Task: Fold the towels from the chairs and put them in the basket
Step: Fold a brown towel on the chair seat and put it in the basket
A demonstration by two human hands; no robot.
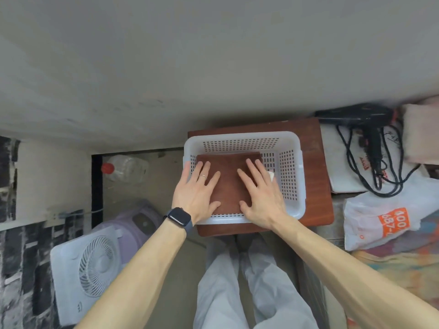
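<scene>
Grey wall (213, 55) fills the view toward twelve o'clock. At centre, the left hand (196, 194) and right hand (261, 198) lie flat with straight fingers, gripping nothing. They press a folded brown towel (229, 186) inside the white perforated basket (240, 136).

The basket's nine o'clock side seems to overhang the small wooden table (316, 205), so heavy pressure from the left palm could tip it. Lifting off fast could spring the fold.

Around them sit a box fan (92, 264) at seven o'clock, a red-capped plastic bottle (126, 168) at nine, a black hair dryer (356, 115) at two and a printed plastic bag (380, 222) at four.
</scene>
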